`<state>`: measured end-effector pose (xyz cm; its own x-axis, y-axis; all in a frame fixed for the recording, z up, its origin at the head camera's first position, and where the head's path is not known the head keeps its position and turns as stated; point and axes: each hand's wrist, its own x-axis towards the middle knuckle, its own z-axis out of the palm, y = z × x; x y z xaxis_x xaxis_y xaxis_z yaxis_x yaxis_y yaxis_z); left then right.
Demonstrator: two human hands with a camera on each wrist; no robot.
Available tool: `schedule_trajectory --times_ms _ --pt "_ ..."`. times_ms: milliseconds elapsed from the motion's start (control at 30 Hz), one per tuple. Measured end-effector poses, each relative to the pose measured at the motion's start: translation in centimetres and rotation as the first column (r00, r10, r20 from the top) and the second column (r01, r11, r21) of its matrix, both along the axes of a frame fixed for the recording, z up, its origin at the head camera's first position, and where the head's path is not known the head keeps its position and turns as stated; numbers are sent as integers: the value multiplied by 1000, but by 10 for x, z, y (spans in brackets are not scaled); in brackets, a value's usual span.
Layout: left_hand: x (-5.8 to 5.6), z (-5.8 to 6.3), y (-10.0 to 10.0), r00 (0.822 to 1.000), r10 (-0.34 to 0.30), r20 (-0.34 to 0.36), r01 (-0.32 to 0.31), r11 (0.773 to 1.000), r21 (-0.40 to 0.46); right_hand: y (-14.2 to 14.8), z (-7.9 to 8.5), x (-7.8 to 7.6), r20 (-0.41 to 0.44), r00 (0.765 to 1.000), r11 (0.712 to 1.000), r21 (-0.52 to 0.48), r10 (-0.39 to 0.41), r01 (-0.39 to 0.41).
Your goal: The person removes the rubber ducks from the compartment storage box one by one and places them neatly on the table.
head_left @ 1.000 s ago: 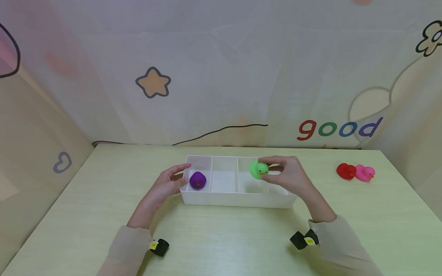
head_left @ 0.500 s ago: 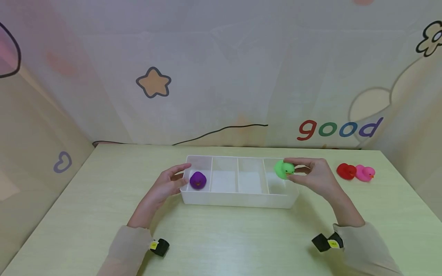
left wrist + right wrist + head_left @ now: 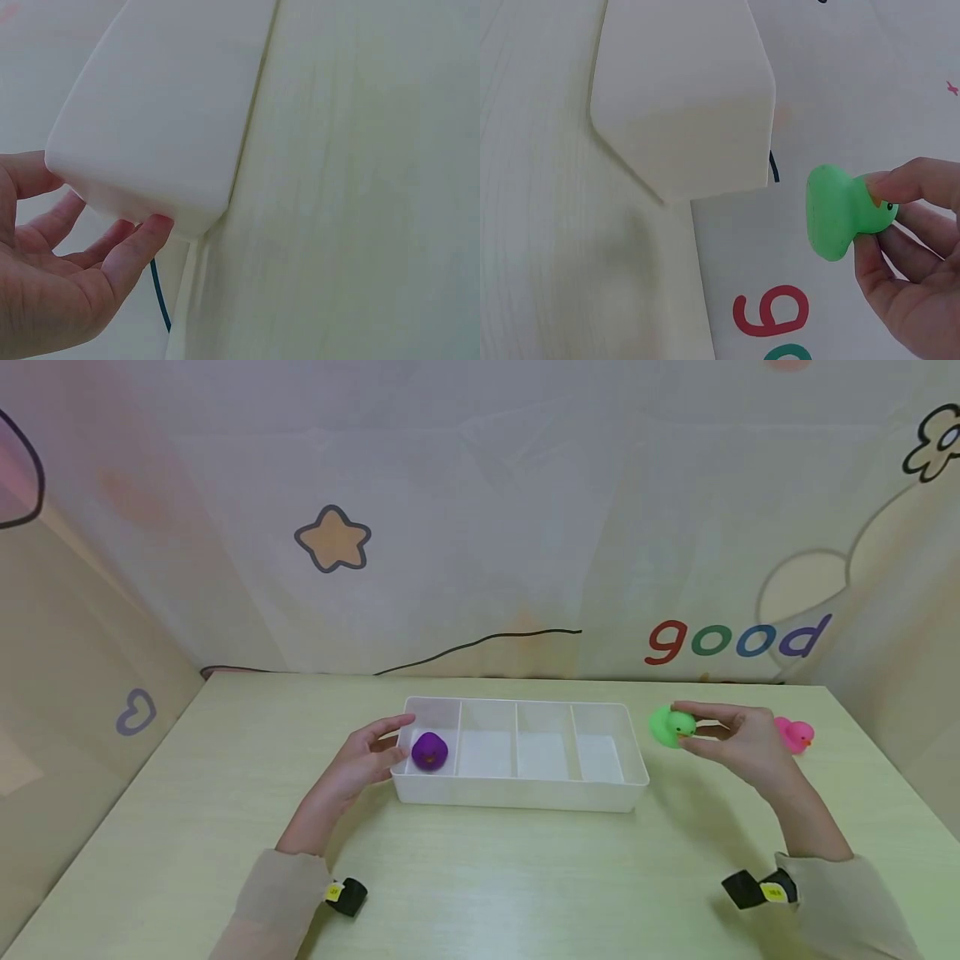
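Note:
A white tray point(image 3: 517, 792) with a row of compartments stands on the table, and a purple rubber duck point(image 3: 430, 752) sits in its leftmost compartment. My left hand point(image 3: 366, 752) holds the tray's left end, thumb and fingers spread around it; the left wrist view shows the fingertips against the end wall. Just beyond the tray's right end, my right hand point(image 3: 738, 742) pinches a green rubber duck point(image 3: 836, 214) in the air between thumb and fingers. Behind that hand a pink rubber duck point(image 3: 797, 735) is partly covered.
The pale wooden table point(image 3: 480, 877) ends at a printed cloth backdrop point(image 3: 480, 527). Each wrist carries a small black camera, such as the right one point(image 3: 742, 889).
My right hand has carried the green rubber duck rightward, from over the tray to past its right end. It now covers the red rubber duck. The left hand and tray have stayed put.

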<state>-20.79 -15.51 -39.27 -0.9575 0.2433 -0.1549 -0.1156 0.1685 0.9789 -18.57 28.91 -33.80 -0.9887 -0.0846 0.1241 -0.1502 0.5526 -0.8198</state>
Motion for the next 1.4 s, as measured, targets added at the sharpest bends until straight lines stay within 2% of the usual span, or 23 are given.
schedule_trajectory --times_ms 233,433,767,1000,1200,1400 --pt "-1 -1 0 1000 0 0 0 1000 -1 23 -2 4 18 998 997 46 -55 54" --pt "-2 -3 -1 1000 -4 -6 4 1000 -1 44 -8 4 -1 999 999 10 -52 52" --pt "-2 -2 0 1000 10 5 -10 1000 -9 78 -19 5 45 996 997 -9 -71 71" --pt "-2 -1 0 1000 8 6 -8 1000 -15 100 -30 3 91 986 985 115 -137 126" --pt "-2 -2 0 1000 12 7 -11 1000 -23 113 -36 2 138 982 988 103 -126 112" --pt "-1 -1 0 1000 4 3 -4 1000 -16 125 -44 -1 150 981 978 186 -125 97"
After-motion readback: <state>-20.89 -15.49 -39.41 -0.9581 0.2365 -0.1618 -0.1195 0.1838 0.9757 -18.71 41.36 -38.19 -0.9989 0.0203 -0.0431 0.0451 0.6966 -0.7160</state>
